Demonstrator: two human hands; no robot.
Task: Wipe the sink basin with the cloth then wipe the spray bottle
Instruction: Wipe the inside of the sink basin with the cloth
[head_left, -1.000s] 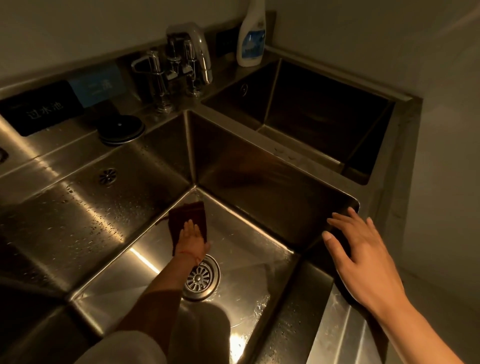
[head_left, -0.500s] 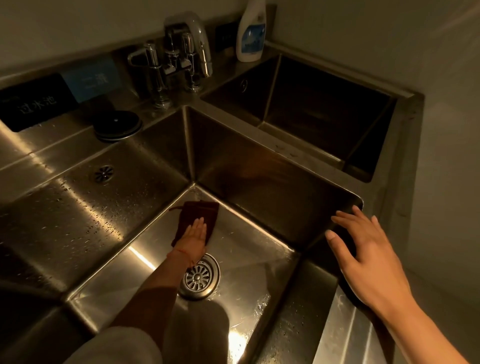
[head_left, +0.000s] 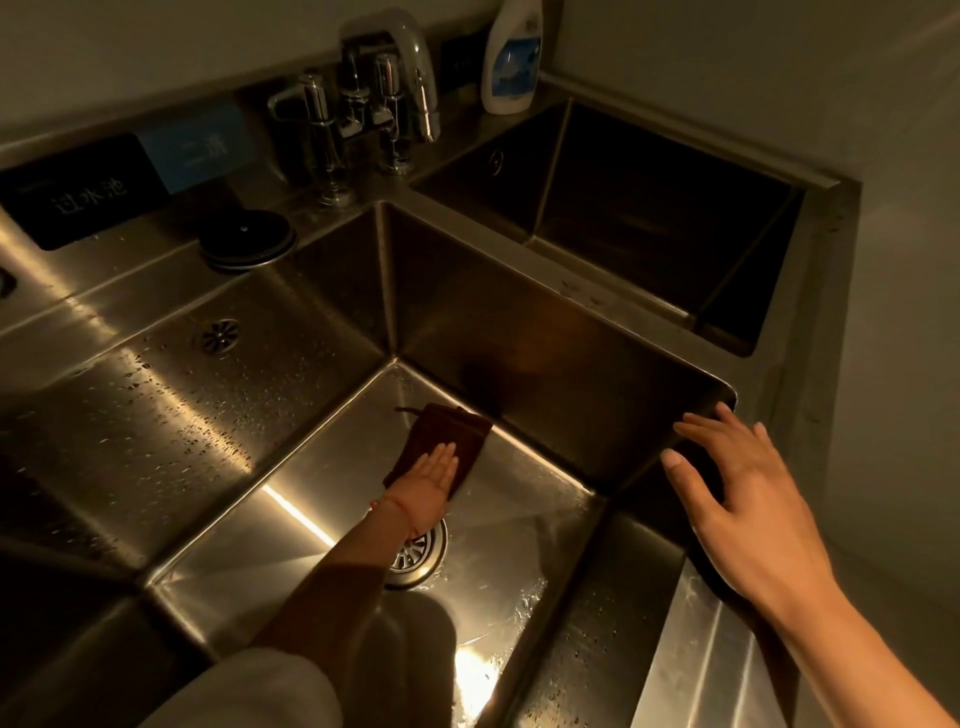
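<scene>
A dark brown cloth lies flat on the floor of the steel sink basin, near the far right wall. My left hand presses down on it with straight fingers, just beyond the round drain. My right hand hovers with spread fingers over the basin's near right corner, holding nothing. A white bottle with a blue label stands on the back ledge in the corner, far from both hands; its top is cut off by the frame.
Chrome taps and a curved spout rise behind the basin. A black round lid sits on the ledge at left. A second, darker basin lies to the right. Water drops cover the left wall.
My left hand has slid the cloth to the right across the basin floor, toward the right wall. My right hand has stayed over the corner.
</scene>
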